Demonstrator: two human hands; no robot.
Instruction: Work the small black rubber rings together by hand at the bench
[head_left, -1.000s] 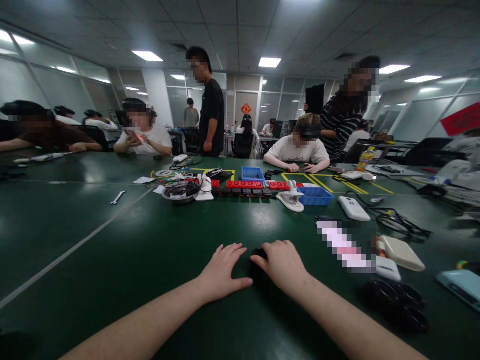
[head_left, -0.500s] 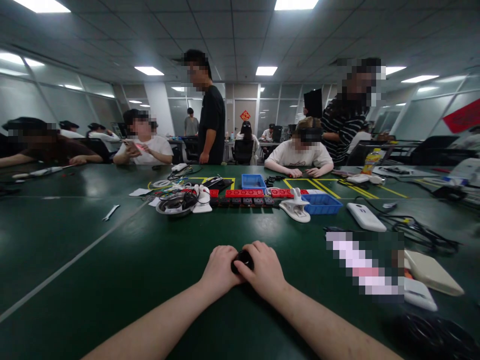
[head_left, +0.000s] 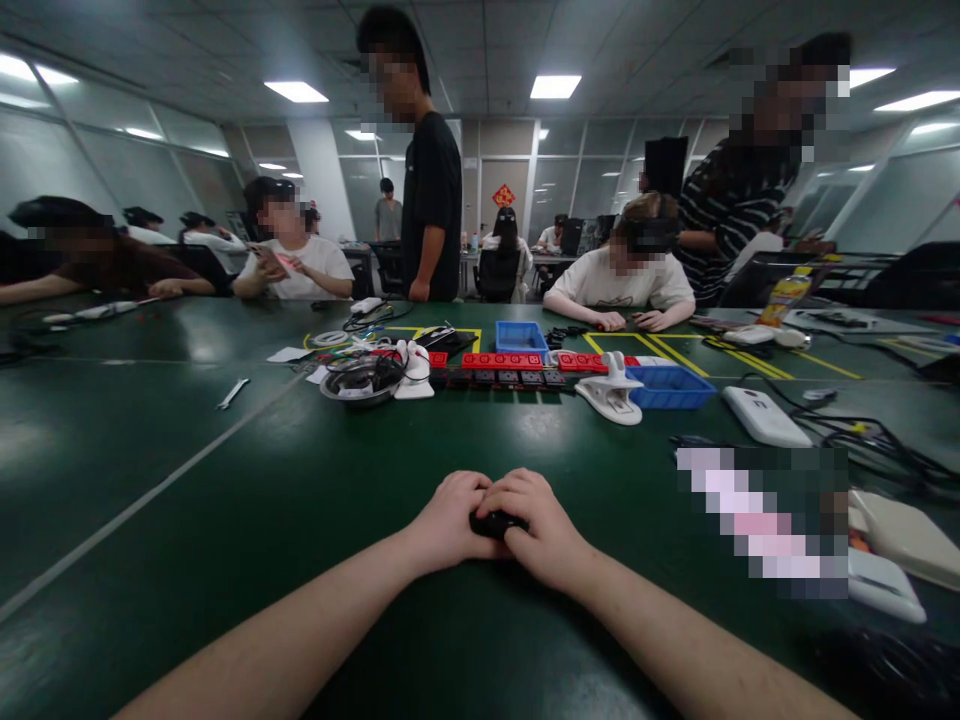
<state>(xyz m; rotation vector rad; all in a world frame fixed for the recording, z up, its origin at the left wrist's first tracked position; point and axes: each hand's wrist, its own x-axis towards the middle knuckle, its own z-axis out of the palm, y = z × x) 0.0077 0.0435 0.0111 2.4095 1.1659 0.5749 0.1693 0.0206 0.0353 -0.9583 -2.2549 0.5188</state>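
Observation:
A small, glossy black rounded object (head_left: 498, 523) lies between my hands, just above or on the green tabletop; its kind is not clear. My left hand (head_left: 454, 515) curls around it from the left, thumb along its near side. From the right, my right hand (head_left: 541, 528) covers its top, fingers bent over it and touching the left hand's fingers. Much of the object is hidden beneath the fingers.
Beyond my hands stand a metal bowl (head_left: 361, 382) of cables, a white clip base (head_left: 611, 398), red power strips (head_left: 506, 362) and a blue bin (head_left: 670, 386). A wrench (head_left: 233, 394) lies left; a white device (head_left: 765, 416) and cables lie right. Several people sit or stand across the table.
My right hand has shifted further over the black object, and its fingers now overlap the left hand's. The object's visible part looks flatter and wider. The whole view has tilted slightly.

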